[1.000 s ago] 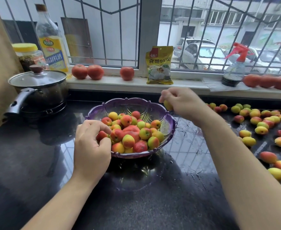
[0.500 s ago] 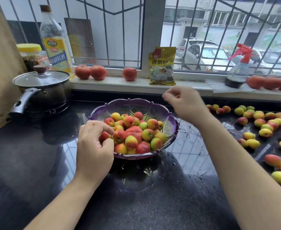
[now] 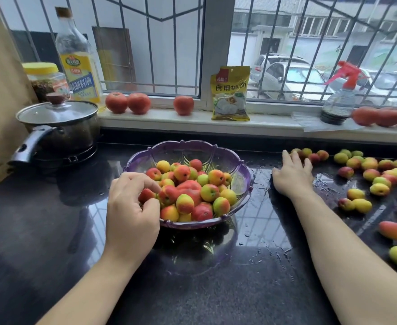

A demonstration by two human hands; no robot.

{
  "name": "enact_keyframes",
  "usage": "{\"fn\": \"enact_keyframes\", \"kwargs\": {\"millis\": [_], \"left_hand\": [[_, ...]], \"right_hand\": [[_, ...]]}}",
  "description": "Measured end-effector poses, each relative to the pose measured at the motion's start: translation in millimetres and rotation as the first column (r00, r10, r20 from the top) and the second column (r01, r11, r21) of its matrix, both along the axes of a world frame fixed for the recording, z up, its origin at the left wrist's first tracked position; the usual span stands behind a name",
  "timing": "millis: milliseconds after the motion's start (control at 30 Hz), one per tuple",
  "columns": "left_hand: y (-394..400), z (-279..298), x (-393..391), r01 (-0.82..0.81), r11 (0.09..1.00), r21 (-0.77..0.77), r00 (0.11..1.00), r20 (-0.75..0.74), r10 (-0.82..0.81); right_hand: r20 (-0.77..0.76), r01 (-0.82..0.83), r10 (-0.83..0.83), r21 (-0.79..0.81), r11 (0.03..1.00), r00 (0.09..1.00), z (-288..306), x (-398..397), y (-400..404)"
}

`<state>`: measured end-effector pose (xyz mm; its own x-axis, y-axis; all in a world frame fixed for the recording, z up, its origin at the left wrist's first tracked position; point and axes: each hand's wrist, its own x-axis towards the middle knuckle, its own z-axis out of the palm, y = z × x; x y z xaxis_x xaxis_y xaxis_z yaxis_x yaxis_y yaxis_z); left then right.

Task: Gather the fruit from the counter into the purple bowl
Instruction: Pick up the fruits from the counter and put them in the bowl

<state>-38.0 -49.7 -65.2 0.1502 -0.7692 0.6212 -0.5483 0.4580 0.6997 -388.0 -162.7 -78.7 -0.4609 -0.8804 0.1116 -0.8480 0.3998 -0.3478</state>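
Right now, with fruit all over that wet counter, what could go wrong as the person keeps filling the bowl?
The purple bowl is already heaped, so added fruit might roll off the pile. The black counter is wet, and the loose fruit could slip from the reaching right hand. The left hand grips the bowl's near rim over the fruit; a tug might tip it.

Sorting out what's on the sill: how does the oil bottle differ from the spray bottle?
The oil bottle stands at the left end of the sill behind the pot; the spray bottle stands far right. The oil bottle is taller, with a yellow label and a plain cap; the spray bottle is squat, unlabelled, topped by a red trigger head. The spray bottle holds a dark layer at its base; the oil bottle's upper part looks clear. Both are transparent and upright.
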Motion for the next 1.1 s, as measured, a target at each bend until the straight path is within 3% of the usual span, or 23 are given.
{"fn": "enact_keyframes", "kwargs": {"millis": [67, 133, 200, 233, 267, 367, 433, 567, 667, 767, 833, 900, 967, 1100], "left_hand": [[0, 0, 0, 0.003, 1.000, 0.002, 1.000, -0.001, -0.003], [1, 0, 0, 0.005, 1.000, 0.005, 1.000, 0.000, -0.005], [0, 0, 0, 0.003, 1.000, 0.011, 1.000, 0.002, -0.003], [0, 0, 0, 0.000, 1.000, 0.012, 1.000, 0.004, 0.000], [0, -1, 0, -0.003, 1.000, 0.013, 1.000, 0.006, 0.003], [0, 0, 0, -0.005, 1.000, 0.015, 1.000, 0.006, 0.005], [0, 0, 1, -0.002, 1.000, 0.020, 1.000, 0.008, 0.002], [0, 0, 0, -0.009, 1.000, 0.028, 1.000, 0.018, 0.009], [1, 0, 1, -0.013, 1.000, 0.022, 1.000, 0.015, 0.012], [1, 0, 0, -0.008, 1.000, 0.019, 1.000, 0.010, 0.008], [1, 1, 0, -0.008, 1.000, 0.024, 1.000, 0.010, 0.008], [1, 1, 0, -0.009, 1.000, 0.025, 1.000, 0.017, 0.009], [2, 1, 1, -0.008, 1.000, 0.027, 1.000, 0.019, 0.008], [5, 3, 0, -0.050, 0.999, 0.012, 0.998, 0.047, 0.049]], "right_hand": [[-0.001, 0.006, -0.006, -0.023, 1.000, 1.000, -1, -2, -3], [-0.016, 0.016, -0.021, -0.268, 0.963, 1.000, 1, -2, 0], [0.018, 0.077, -0.079, -0.524, 0.848, 0.997, 5, -3, 9], [0.034, 0.099, -0.097, -0.577, 0.811, 0.995, 6, -3, 13], [0.041, 0.104, -0.098, -0.562, 0.821, 0.994, 6, -4, 14], [0.064, 0.036, -0.019, -0.274, 0.961, 0.998, -1, -7, 7], [0.014, -0.029, 0.031, -0.130, 0.991, 0.999, -1, -6, 6], [-0.075, -0.073, 0.063, -0.143, 0.987, 0.995, 15, 14, 13], [0.114, -0.115, 0.154, -0.294, 0.949, 0.981, 50, 36, 20], [0.292, -0.319, 0.449, -0.398, 0.860, 0.845, 103, 58, 43], [0.337, -0.531, 0.598, -0.276, 0.801, 0.727, 129, 73, 64], [0.225, -0.650, 0.644, -0.056, 0.758, 0.731, 136, 85, 73], [0.067, -0.645, 0.642, 0.090, 0.759, 0.764, 129, 92, 71], [-0.037, -0.616, 0.632, 0.189, 0.765, 0.774, 119, 98, 66]]}}
